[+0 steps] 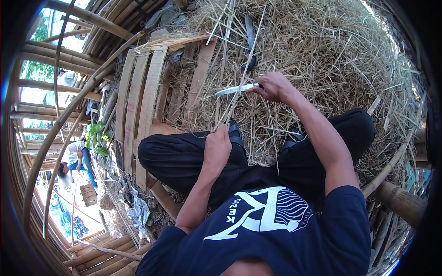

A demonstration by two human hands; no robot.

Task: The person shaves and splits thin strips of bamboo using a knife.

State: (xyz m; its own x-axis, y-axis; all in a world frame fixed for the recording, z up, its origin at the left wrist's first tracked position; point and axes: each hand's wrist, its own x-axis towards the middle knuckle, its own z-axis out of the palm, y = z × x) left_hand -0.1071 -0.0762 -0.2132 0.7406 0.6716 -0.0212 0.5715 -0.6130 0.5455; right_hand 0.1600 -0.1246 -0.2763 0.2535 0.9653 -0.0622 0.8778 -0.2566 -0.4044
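Note:
My left hand point(218, 144) is closed around the lower ends of thin pale strips point(229, 106), which look like split bamboo and run up and away over the straw. My right hand point(273, 87) grips a knife point(234, 89) by its handle, the blade pointing left. That blade crosses the strips a little above my left hand; whether it touches them I cannot tell. Farther ahead, a second, longer blade point(250, 34) with a black handle point(249, 63) lies on the straw.
Dry straw point(317, 50) covers the ground around my crossed legs. A wooden slatted pallet point(134, 101) stands on the left, beside a bamboo pole frame point(60, 89). Beyond it, another person point(75, 156) bends over outside. A thick bamboo pole point(401, 202) lies at right.

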